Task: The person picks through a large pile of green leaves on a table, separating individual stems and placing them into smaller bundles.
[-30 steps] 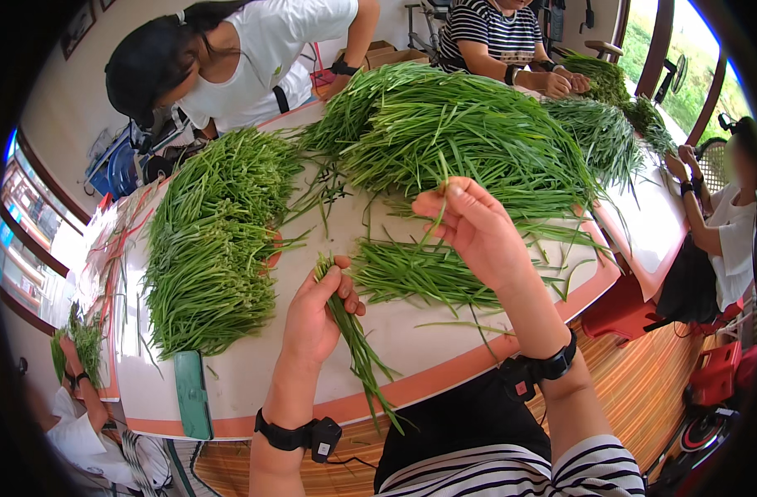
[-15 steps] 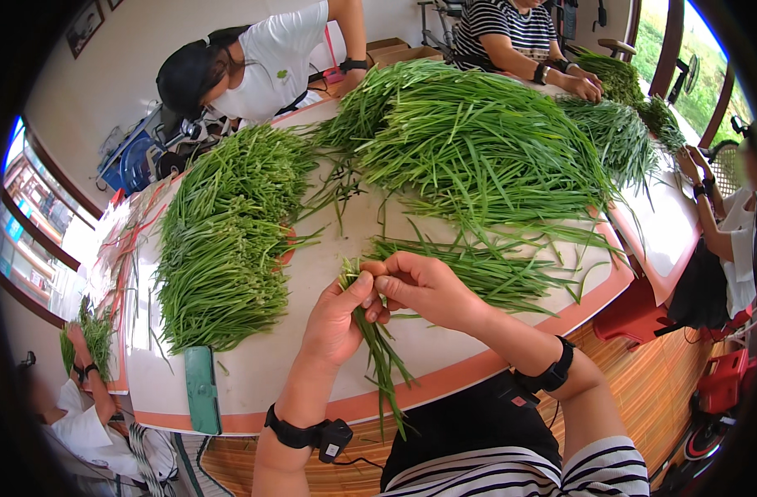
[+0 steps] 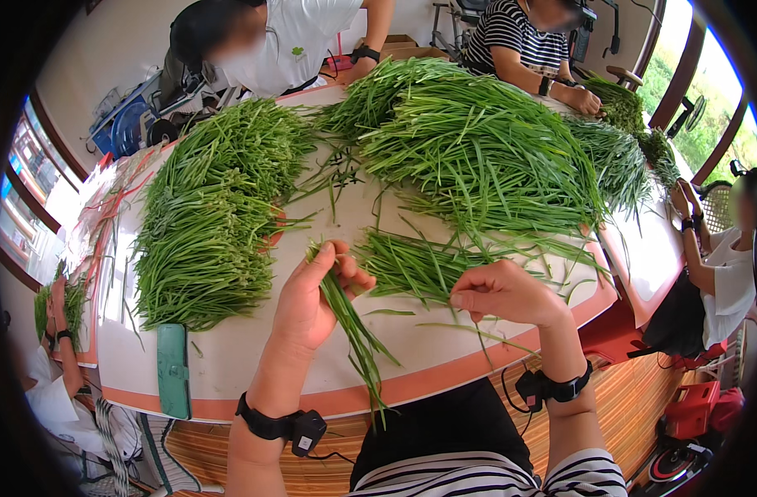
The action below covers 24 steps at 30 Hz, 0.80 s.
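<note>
Left hand [image 3: 310,302]: grip pinching limp, slender green bunch [image 3: 352,325]. Right hand [image 3: 511,293]: grip pressed together near strappy stalks [image 3: 415,267].

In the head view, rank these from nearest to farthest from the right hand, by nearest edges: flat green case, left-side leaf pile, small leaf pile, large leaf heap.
From the right hand:
1. Small leaf pile, just left
2. Large leaf heap, beyond
3. Left-side leaf pile
4. Flat green case, near table edge
</note>
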{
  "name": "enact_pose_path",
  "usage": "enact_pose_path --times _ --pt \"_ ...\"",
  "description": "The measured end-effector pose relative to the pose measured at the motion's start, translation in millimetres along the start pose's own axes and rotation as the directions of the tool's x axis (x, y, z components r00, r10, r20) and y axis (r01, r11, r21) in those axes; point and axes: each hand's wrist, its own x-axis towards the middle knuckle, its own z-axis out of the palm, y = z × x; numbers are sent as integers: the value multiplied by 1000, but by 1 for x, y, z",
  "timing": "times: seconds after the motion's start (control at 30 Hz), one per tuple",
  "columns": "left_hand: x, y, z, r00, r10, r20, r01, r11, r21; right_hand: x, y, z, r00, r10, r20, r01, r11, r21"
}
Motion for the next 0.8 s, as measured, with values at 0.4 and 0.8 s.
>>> enact_pose_path --times 0.4,0.8 --pt "-1 -2 9 993 -120 -22 122 983 136 51 14 8 925 -188 -329 -97 721 -686" --pt "0 -6 11 973 -231 4 228 965 128 29 -7 44 881 -288 -376 232 954 -188"
